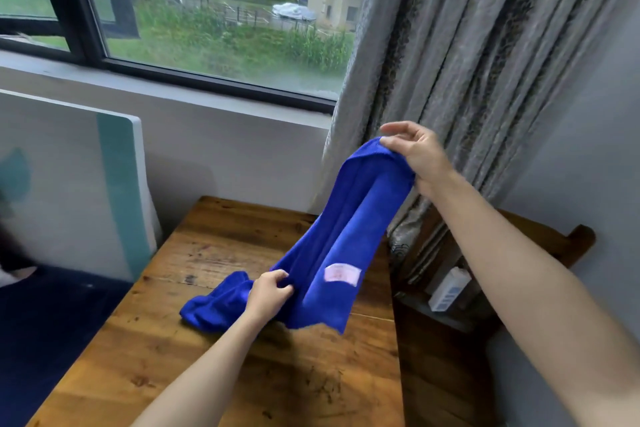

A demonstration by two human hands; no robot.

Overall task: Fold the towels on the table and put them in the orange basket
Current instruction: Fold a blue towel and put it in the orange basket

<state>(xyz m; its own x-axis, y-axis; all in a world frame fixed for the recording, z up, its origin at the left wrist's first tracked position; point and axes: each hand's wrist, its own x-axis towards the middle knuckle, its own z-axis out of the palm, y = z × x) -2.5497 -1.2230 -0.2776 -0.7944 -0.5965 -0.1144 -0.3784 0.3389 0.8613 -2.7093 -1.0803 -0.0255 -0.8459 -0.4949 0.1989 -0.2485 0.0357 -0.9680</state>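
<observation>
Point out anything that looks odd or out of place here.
Nothing is damaged or spilled. The towel is just unfolded: the right hand holds one end up, the left hand grips it lower down, and its other end lies crumpled on the table. No orange basket is in view.

— What carries everything?
— A worn wooden table (214, 246), its planks scratched and dark-stained.
— And on it?
— The bunched end of a blue towel (332, 236), near the middle; the rest rises clear of the wood.
</observation>
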